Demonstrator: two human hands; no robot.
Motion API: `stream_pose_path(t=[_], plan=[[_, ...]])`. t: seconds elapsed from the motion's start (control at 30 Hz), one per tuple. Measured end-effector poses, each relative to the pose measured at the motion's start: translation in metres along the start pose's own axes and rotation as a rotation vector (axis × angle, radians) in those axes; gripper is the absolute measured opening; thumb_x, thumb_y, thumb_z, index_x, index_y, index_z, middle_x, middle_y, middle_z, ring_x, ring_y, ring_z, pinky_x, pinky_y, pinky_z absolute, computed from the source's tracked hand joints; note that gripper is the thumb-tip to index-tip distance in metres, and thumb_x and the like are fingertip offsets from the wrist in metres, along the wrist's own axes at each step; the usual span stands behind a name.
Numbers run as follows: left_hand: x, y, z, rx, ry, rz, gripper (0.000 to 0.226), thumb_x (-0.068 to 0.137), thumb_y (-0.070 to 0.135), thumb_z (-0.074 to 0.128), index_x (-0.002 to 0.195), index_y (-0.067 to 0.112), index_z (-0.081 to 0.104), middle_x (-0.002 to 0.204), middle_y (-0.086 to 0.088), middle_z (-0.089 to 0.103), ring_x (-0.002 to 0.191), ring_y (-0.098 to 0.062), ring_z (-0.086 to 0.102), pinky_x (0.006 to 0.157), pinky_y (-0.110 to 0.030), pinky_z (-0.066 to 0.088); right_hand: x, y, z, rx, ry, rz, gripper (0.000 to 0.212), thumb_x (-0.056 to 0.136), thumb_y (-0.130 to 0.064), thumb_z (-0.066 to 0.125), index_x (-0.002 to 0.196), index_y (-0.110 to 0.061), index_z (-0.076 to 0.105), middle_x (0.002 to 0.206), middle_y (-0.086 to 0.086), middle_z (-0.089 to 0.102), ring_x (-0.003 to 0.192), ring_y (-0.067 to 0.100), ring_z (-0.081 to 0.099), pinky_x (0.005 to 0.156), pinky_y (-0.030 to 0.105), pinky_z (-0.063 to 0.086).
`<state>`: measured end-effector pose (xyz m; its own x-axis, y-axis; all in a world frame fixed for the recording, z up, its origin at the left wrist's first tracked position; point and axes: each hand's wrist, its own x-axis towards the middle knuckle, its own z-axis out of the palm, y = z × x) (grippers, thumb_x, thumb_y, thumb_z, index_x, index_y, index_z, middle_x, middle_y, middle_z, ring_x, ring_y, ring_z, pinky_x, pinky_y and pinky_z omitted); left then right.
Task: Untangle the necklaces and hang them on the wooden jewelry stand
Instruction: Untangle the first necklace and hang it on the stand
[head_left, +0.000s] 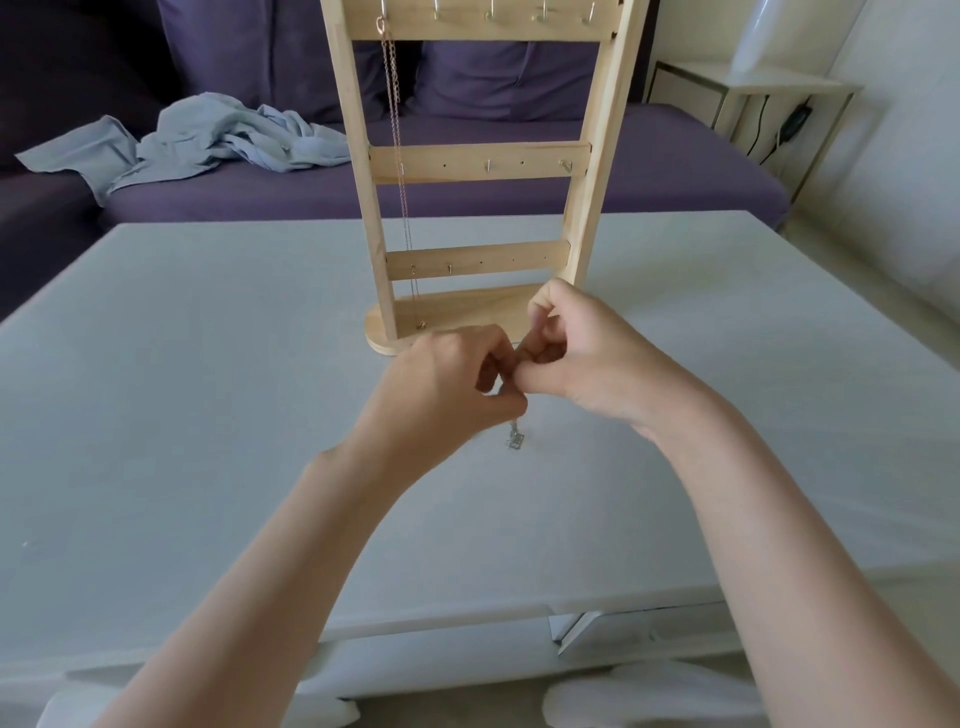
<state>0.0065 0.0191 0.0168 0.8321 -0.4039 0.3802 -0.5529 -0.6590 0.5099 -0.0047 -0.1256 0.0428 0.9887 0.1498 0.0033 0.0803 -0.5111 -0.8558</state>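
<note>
The wooden jewelry stand (480, 163) rises upright at the far middle of the table, with three crossbars carrying small hooks. A rose-gold necklace (397, 156) hangs from the top left hook down to the stand's base. Just in front of the base, my left hand (441, 387) and my right hand (582, 353) meet fingertip to fingertip, both pinching a thin silver necklace (514, 439). A short length of that chain with a small pendant dangles below my left hand, just above the tabletop. The rest of the chain is hidden between my fingers.
The white table (182, 389) spreads wide on both sides of my arms. Behind it runs a purple sofa (467, 187) with a crumpled light-blue cloth (208, 140) on it. A small side table (748, 88) stands at the back right.
</note>
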Motion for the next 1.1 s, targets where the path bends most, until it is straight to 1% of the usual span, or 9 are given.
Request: stream_pose_path(t=[0.13, 0.2, 0.43, 0.57, 0.73, 0.83, 0.97, 1.03, 1.1], plan=[[0.004, -0.002, -0.011, -0.503, 0.009, -0.258, 0.022, 0.082, 0.005, 0.06, 0.066, 0.019, 0.058, 0.053, 0.013, 0.049, 0.044, -0.004, 0.036, 0.045, -0.013, 0.031, 0.0, -0.001, -0.007, 0.232, 0.088, -0.066, 0.03, 0.081, 0.002, 0.065, 0.087, -0.02, 0.046, 0.073, -0.005, 0.066, 0.065, 0.011, 0.052, 0.067, 0.021, 0.043], [0.003, -0.002, -0.015, -0.598, 0.007, -0.317, 0.023, 0.084, 0.003, 0.057, 0.066, 0.017, 0.058, 0.052, 0.015, 0.049, 0.046, -0.007, 0.033, 0.042, -0.017, 0.029, 0.0, -0.001, -0.01, 0.287, 0.087, -0.072, 0.025, 0.083, -0.001, 0.065, 0.092, -0.019, 0.05, 0.076, -0.003, 0.071, 0.068, 0.008, 0.058, 0.067, 0.018, 0.046], [0.002, -0.004, -0.014, -0.463, 0.022, -0.286, 0.022, 0.084, 0.009, 0.065, 0.065, 0.018, 0.059, 0.049, 0.014, 0.052, 0.036, -0.003, 0.04, 0.041, -0.009, 0.029, 0.002, -0.001, -0.001, 0.227, 0.115, -0.031, 0.028, 0.075, -0.006, 0.075, 0.097, -0.016, 0.059, 0.07, -0.004, 0.072, 0.067, 0.006, 0.062, 0.082, 0.028, 0.047], [0.002, -0.004, -0.014, -0.415, 0.024, -0.295, 0.018, 0.083, 0.015, 0.068, 0.067, 0.018, 0.061, 0.042, 0.019, 0.052, 0.033, -0.003, 0.043, 0.04, -0.009, 0.029, 0.003, -0.001, 0.0, 0.196, 0.137, -0.009, 0.029, 0.072, -0.005, 0.076, 0.091, -0.018, 0.059, 0.071, 0.0, 0.069, 0.067, 0.012, 0.058, 0.072, 0.027, 0.042], [0.002, 0.0, -0.016, -0.489, -0.03, -0.38, 0.015, 0.086, 0.013, 0.064, 0.071, 0.013, 0.062, 0.04, 0.013, 0.049, 0.033, -0.004, 0.037, 0.04, -0.01, 0.027, 0.004, 0.0, -0.001, 0.233, 0.066, 0.013, 0.031, 0.076, -0.002, 0.07, 0.09, -0.022, 0.051, 0.073, 0.0, 0.068, 0.065, 0.011, 0.054, 0.074, 0.028, 0.04], [0.002, -0.001, -0.018, -0.591, -0.106, -0.482, 0.014, 0.087, 0.017, 0.061, 0.075, 0.01, 0.063, 0.05, 0.002, 0.048, 0.04, -0.008, 0.038, 0.046, -0.018, 0.033, 0.003, -0.001, 0.0, 0.271, 0.031, 0.009, 0.031, 0.079, 0.003, 0.064, 0.088, -0.02, 0.046, 0.069, -0.002, 0.064, 0.063, 0.014, 0.048, 0.069, 0.023, 0.04], [0.002, -0.002, -0.018, -0.691, -0.253, -0.524, 0.023, 0.089, 0.021, 0.058, 0.085, -0.001, 0.062, 0.071, -0.007, 0.04, 0.046, -0.008, 0.038, 0.045, -0.016, 0.036, 0.003, -0.001, 0.003, 0.41, 0.022, 0.018, 0.03, 0.08, 0.01, 0.056, 0.085, -0.016, 0.041, 0.068, 0.003, 0.059, 0.067, 0.018, 0.045, 0.065, 0.024, 0.038], [0.003, -0.002, -0.017, -0.656, -0.292, -0.526, 0.026, 0.089, 0.022, 0.058, 0.085, -0.003, 0.062, 0.067, -0.005, 0.04, 0.046, -0.009, 0.037, 0.044, -0.015, 0.035, 0.003, 0.0, 0.005, 0.418, 0.018, 0.028, 0.03, 0.079, 0.011, 0.054, 0.084, -0.015, 0.039, 0.067, 0.003, 0.058, 0.065, 0.016, 0.044, 0.062, 0.024, 0.037], [0.004, -0.001, -0.015, -0.548, -0.288, -0.499, 0.02, 0.088, 0.019, 0.059, 0.074, 0.006, 0.06, 0.055, 0.002, 0.044, 0.044, -0.008, 0.038, 0.043, -0.016, 0.036, 0.004, 0.001, 0.007, 0.347, 0.026, 0.033, 0.031, 0.078, 0.009, 0.055, 0.083, -0.015, 0.038, 0.065, 0.0, 0.057, 0.066, 0.015, 0.044, 0.063, 0.025, 0.037]])
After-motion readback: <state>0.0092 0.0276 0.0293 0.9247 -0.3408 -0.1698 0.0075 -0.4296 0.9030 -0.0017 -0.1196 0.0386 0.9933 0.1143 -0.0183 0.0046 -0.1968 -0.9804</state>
